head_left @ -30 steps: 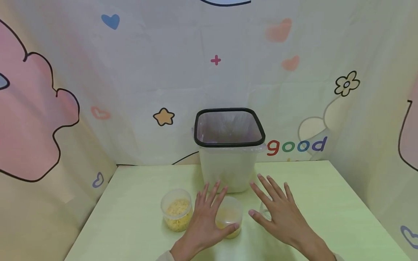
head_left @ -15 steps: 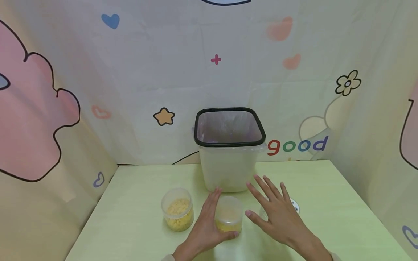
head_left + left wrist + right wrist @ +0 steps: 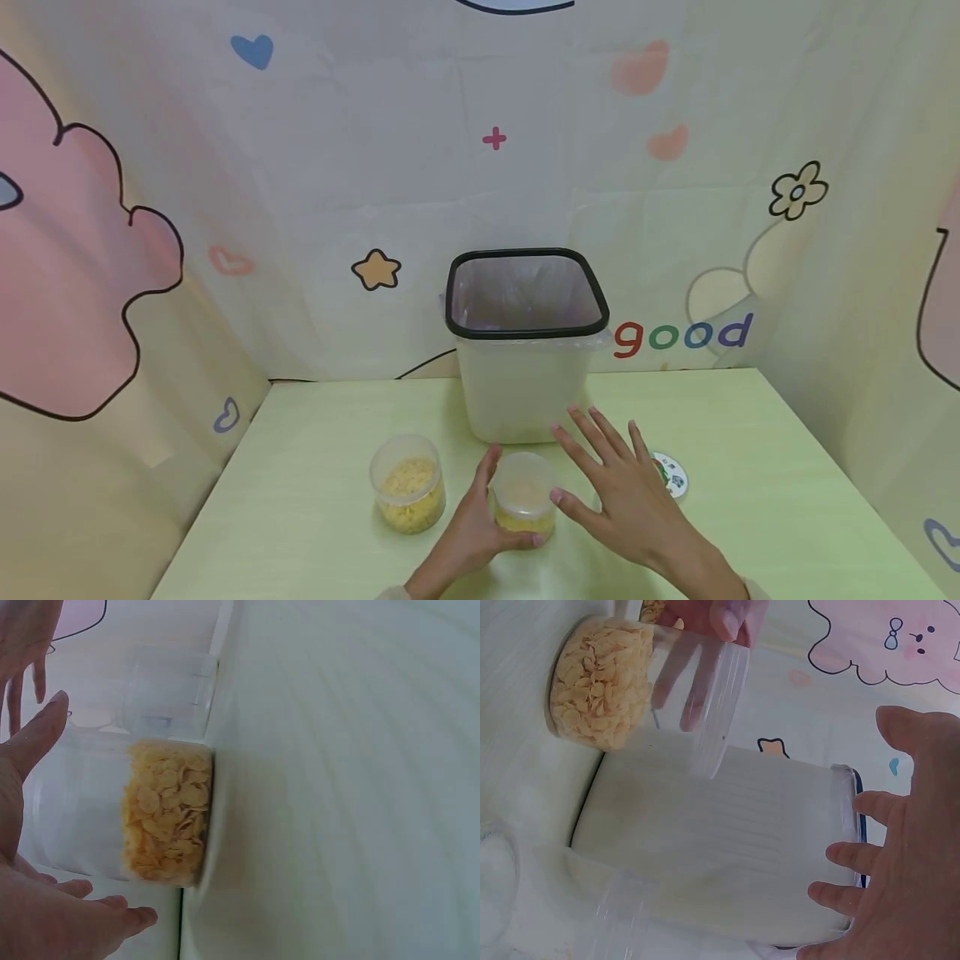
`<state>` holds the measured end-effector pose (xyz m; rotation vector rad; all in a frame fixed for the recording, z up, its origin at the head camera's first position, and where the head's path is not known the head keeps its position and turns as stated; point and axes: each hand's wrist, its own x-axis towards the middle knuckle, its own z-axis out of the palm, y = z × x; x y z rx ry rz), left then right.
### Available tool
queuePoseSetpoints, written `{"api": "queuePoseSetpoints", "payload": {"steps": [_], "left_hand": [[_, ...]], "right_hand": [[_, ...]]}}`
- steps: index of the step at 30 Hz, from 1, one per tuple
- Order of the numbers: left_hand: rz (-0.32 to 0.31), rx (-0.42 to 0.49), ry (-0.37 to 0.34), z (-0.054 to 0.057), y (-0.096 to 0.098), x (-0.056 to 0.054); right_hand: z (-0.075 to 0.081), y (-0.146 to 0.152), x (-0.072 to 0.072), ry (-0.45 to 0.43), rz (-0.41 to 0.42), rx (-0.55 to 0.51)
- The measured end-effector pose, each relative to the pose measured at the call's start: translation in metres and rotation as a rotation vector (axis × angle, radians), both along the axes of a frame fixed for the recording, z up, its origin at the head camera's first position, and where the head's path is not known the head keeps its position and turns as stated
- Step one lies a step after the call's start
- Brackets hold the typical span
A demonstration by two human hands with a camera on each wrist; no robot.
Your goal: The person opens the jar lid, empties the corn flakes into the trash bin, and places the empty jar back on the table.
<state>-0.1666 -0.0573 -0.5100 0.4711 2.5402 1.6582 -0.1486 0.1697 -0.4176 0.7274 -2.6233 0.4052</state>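
Flakes (image 3: pixel 169 814) yellow; bin (image 3: pixel 521 392) off-white, rim (image 3: pixel 528 334) black; tabletop (image 3: pixel 765 475) pale green; printed star (image 3: pixel 377 270) orange.

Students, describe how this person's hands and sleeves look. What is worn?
The left hand and right hand look bare: no gloves or rings show. Pale beige edges of the left sleeve and right sleeve appear, too little to tell any pattern.

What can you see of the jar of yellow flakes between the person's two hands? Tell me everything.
The jar is round and clear, apparently plastic. Pale yellow flakes fill roughly its lower half; the rest is see-through. A clear band rings the top; whether it belongs to a lid is hard to tell. It stands upright on the pale green table, in front of the white bin. The left hand curves around its side, though contact is unclear; the right hand hovers on its other side.
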Motion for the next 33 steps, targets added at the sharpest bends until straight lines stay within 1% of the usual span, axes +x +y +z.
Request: {"api": "queuePoseSetpoints", "payload": {"steps": [7, 12, 18, 24, 28, 33], "left_hand": [[-0.041, 0.033, -0.013, -0.01, 0.002, -0.006], [-0.052, 0.061, -0.028, -0.017, 0.003, -0.012], [-0.062, 0.119, -0.043, -0.024, 0.005, -0.017], [-0.08, 0.118, -0.053, -0.029, 0.004, -0.016], [-0.092, 0.137, -0.07, -0.03, 0.002, -0.016], [-0.079, 0.125, -0.072, -0.03, 0.002, -0.016]], "right_hand": [[-0.001, -0.003, -0.001, 0.015, 0.002, 0.011], [-0.002, -0.005, -0.002, 0.013, -0.001, 0.009], [-0.004, -0.005, -0.003, 0.008, -0.003, 0.003], [-0.003, -0.006, -0.002, 0.004, -0.005, 0.001], [-0.001, -0.007, -0.003, 0.007, -0.004, 0.002], [0.002, -0.009, -0.003, 0.012, -0.003, 0.003]]}}
